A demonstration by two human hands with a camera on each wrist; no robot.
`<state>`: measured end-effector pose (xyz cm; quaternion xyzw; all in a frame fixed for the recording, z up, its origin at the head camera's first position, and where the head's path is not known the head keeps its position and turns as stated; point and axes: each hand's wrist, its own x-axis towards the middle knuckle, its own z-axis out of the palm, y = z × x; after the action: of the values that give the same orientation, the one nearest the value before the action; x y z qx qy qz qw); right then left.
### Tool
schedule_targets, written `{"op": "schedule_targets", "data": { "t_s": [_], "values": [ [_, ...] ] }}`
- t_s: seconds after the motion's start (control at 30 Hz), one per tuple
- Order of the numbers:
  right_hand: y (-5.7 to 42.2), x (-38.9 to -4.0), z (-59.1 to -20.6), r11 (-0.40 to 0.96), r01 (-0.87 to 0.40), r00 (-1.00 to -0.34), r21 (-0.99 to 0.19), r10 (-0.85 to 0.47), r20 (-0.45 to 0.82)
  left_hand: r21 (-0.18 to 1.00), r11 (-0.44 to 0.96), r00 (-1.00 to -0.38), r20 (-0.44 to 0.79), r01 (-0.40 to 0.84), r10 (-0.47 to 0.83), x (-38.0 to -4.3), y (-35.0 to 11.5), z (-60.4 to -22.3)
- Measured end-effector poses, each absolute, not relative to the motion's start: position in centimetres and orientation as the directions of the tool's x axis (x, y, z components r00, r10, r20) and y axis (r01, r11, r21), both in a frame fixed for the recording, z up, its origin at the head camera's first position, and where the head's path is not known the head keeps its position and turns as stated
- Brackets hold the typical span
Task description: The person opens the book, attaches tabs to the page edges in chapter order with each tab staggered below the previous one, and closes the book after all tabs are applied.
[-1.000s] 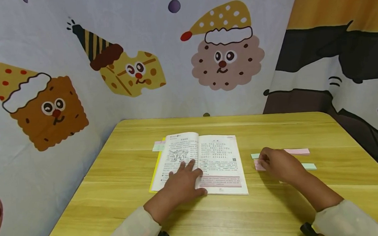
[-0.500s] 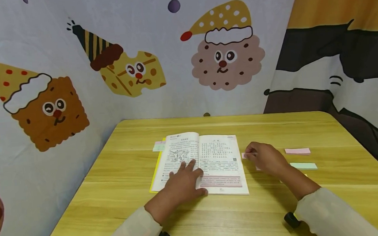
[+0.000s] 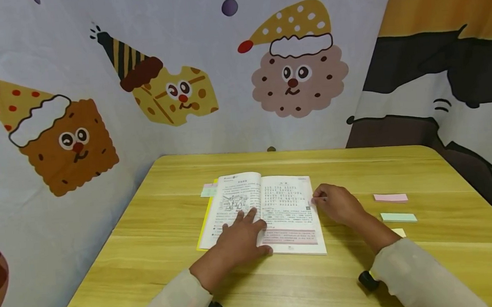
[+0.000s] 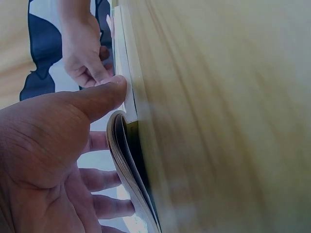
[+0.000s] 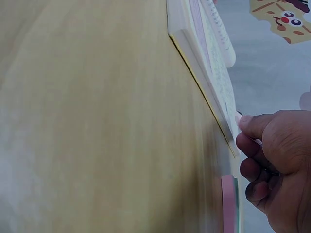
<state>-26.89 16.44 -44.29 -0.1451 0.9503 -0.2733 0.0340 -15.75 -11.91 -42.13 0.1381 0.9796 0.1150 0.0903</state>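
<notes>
An open book [image 3: 292,217] with printed pages lies on the table. Across its left page and centre fold rests my left hand [image 3: 240,239], fingers spread; the left wrist view shows its thumb [image 4: 109,94] on the lower edge of the pages. At the right page's outer edge is my right hand [image 3: 339,206]. Its thumb and forefinger pinch a small pale pink sticky note [image 5: 238,117], mostly hidden by the fingers. Beneath that hand, in the right wrist view, a pink sticky-note pad [image 5: 228,201] lies beside a green one [image 5: 236,204].
Pink and green sticky tabs [image 3: 209,190] stick out past the book's left edge. To the right of my right hand lie a pink strip [image 3: 390,197], a green strip [image 3: 398,217] and a partly covered yellow strip [image 3: 399,232]. A patterned cloth [image 3: 236,135] hangs behind the table [image 3: 151,274].
My right hand has moved left from the strips to the book's right edge, carrying the pink sticky note. The left hand has stayed on the pages.
</notes>
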Motion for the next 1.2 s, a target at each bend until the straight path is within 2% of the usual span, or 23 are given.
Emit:
{"op": "schedule_targets", "data": {
  "t_s": [0.37,1.07,1.2],
  "values": [
    [15.4,-27.4,-44.8,0.820,-0.259,-0.953,-0.511,-0.303,-0.005,0.254,0.934,-0.945,-0.143,0.251,0.293,-15.7,-11.9,-42.2],
    [14.8,-27.3,-44.8,0.832,-0.280,-0.953,-0.479,-0.299,0.039,0.249,0.937,-0.947,-0.147,0.243,0.285,-15.8,-11.8,-42.2],
    [14.7,-27.2,-44.8,0.847,-0.298,-0.951,-0.439,-0.306,0.056,0.243,0.939,-0.947,-0.147,0.245,0.285,-15.8,-11.9,-42.3]
  ]
}}
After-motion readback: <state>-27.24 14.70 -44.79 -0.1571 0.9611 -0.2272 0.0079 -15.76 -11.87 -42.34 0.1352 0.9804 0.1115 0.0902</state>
